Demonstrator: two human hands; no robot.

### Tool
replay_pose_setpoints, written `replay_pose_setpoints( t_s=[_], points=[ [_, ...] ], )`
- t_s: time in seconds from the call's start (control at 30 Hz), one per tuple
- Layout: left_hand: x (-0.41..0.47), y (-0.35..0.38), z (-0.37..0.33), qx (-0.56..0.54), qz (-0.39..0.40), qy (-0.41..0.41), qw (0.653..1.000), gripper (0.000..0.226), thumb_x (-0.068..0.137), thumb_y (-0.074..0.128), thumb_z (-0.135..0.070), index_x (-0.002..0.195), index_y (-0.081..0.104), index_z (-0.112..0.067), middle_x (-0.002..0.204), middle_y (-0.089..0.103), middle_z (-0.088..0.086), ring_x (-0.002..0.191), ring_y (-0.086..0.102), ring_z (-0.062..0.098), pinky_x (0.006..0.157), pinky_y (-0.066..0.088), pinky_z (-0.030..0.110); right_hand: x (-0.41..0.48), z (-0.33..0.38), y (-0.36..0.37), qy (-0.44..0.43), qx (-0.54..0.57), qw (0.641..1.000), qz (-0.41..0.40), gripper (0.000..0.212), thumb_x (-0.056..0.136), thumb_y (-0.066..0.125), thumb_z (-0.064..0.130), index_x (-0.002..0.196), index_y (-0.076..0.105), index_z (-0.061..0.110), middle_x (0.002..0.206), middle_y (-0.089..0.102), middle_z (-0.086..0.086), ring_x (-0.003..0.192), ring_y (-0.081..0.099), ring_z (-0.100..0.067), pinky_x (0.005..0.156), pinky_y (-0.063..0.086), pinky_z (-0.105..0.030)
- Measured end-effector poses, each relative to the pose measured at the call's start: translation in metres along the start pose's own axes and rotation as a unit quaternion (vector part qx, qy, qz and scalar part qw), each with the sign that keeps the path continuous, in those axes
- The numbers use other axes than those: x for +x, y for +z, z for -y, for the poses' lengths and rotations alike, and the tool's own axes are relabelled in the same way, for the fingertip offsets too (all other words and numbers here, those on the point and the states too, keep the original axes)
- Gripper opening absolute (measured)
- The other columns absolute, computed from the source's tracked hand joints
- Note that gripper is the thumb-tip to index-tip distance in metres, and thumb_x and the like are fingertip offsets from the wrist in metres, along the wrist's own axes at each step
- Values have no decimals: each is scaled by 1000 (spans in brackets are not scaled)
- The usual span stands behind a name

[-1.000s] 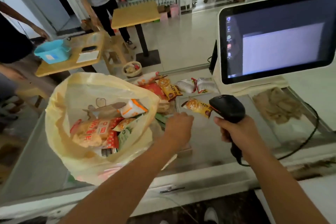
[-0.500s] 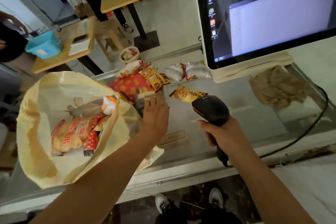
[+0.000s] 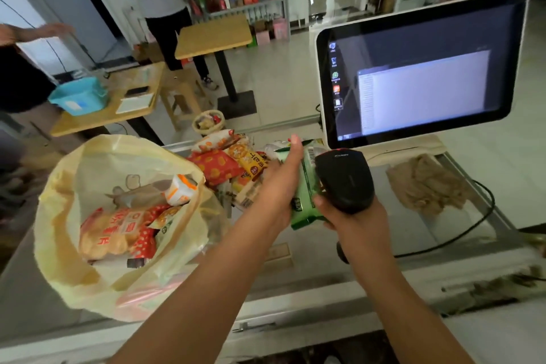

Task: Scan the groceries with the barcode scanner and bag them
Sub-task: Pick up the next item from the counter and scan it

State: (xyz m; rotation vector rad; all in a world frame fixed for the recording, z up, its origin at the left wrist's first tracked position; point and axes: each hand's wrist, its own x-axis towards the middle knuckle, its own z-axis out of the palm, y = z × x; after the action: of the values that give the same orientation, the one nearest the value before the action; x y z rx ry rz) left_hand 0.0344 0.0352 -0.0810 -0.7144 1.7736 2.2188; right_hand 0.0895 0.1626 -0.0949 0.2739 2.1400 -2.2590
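A green plastic snack packet [image 3: 304,186], half hidden, is clasped in the left hand [image 3: 283,186] against one black handheld barcode scanner [image 3: 344,179] gripped by the right hand [image 3: 354,216]. Left, one yellow plastic bag [image 3: 56,245] lies open on the table [image 3: 384,248]; its packets overlap uncountably.

Lit monitor [image 3: 419,74], crumpled cloth [image 3: 425,186]
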Motion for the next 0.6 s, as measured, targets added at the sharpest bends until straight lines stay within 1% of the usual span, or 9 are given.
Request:
replay_pose_setpoints(
  t_s=[0.07,0.1,0.17,0.27,0.37,0.4,0.43,0.53,0.6],
  points=[
    [-9,2,-1,-79,67,-13,995,77,89,46,-72,131,62,-10,125,67,17,115,66,33,101,51,49,2,3,-6,6,15,1000,-24,39,72,83,16,108,66,19,94,73,0,86,72,-15,74,61,-35],
    [-10,0,-1,-108,95,-20,989,71,95,41,-65,133,61,-8,131,64,19,122,61,34,106,47,50,4,5,-9,8,28,999,-29,40,73,82,14,110,66,14,94,73,-3,82,72,-15,67,60,-29],
    [-16,-5,-2,-140,142,-34,979,62,99,44,-55,138,57,-8,139,57,20,130,54,34,110,41,52,7,8,-15,3,44,999,-27,38,75,81,14,109,66,13,94,73,-5,79,71,-14,56,55,-18],
    [-26,-8,-4,-122,171,-39,977,52,100,49,-42,140,54,-8,136,59,20,125,57,34,106,45,51,9,10,-18,-1,49,999,-20,30,77,80,14,103,67,17,92,72,-2,81,70,-17,52,51,-13],
    [-27,-11,-4,-111,157,-40,981,50,101,48,-41,138,55,-8,136,60,17,126,57,35,107,43,54,10,11,-20,-8,38,999,-18,35,76,80,15,108,67,11,92,72,-4,85,70,-21,54,52,-15],
    [-28,-12,-5,-118,144,-43,982,48,102,46,-41,135,58,-8,133,63,17,122,60,35,106,44,54,8,12,-20,-13,28,999,-11,36,76,80,14,109,67,10,93,73,-4,86,70,-21,56,54,-17],
    [-29,-11,-6,-119,125,-47,984,46,103,43,-40,129,62,-8,127,66,17,115,64,34,101,48,51,7,12,-19,-18,15,1000,3,35,75,80,13,108,67,13,92,73,-2,87,70,-19,61,57,-20],
    [-29,-9,-9,-94,40,-55,993,42,103,41,-39,114,69,-9,106,73,17,89,71,31,77,57,40,-7,9,-17,-28,-23,997,64,33,73,82,13,102,67,22,91,74,2,87,71,-14,76,60,-32],
    [-27,-12,-11,-24,-11,-1,1000,41,103,43,-41,103,70,-9,92,74,14,76,69,27,67,56,33,-17,10,-19,-26,-37,995,85,33,73,82,20,103,69,19,88,75,-2,85,72,-17,76,59,-35]
  ],
)
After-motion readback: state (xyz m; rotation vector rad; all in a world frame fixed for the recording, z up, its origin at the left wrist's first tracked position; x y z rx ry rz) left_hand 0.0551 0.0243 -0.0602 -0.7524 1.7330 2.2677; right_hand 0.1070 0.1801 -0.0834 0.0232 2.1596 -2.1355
